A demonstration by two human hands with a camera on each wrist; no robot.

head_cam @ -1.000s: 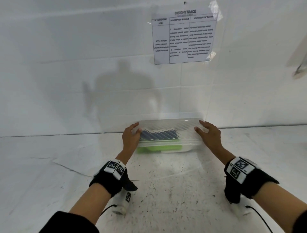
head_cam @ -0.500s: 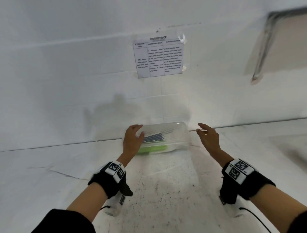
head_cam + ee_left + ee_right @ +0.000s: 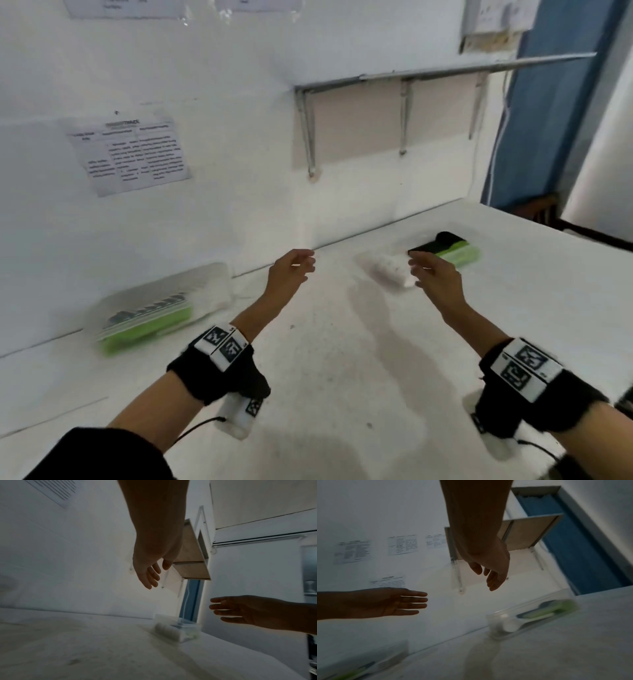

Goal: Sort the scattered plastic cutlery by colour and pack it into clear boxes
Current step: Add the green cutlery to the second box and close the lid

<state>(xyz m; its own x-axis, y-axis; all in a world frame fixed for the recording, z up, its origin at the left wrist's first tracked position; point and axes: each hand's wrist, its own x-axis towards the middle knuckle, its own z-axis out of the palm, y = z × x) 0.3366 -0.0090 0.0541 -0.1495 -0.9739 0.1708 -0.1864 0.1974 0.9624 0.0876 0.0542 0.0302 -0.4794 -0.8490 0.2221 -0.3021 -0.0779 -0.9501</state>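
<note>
A lidded clear box [image 3: 156,308] with green and dark blue cutlery sits against the wall at the left; its corner [image 3: 368,665] shows in the right wrist view. A second clear box [image 3: 442,258] with white, dark and green cutlery lies at the far right of the table, seen too as the open box [image 3: 534,616] and the small box [image 3: 178,630]. My left hand [image 3: 291,270] hovers over the table between the two boxes, fingers relaxed and empty. My right hand [image 3: 431,274] hovers just in front of the second box, fingers spread, holding nothing.
The white table [image 3: 342,377] runs along a white wall with printed sheets [image 3: 130,154] taped to it. A metal-bracketed shelf [image 3: 394,113] hangs above the right side. A blue door [image 3: 548,102] stands beyond the table's right end.
Both hands have let go of the lidded box and moved right toward the second box. The head view has swung to the right, so the lidded box now lies at the left.
</note>
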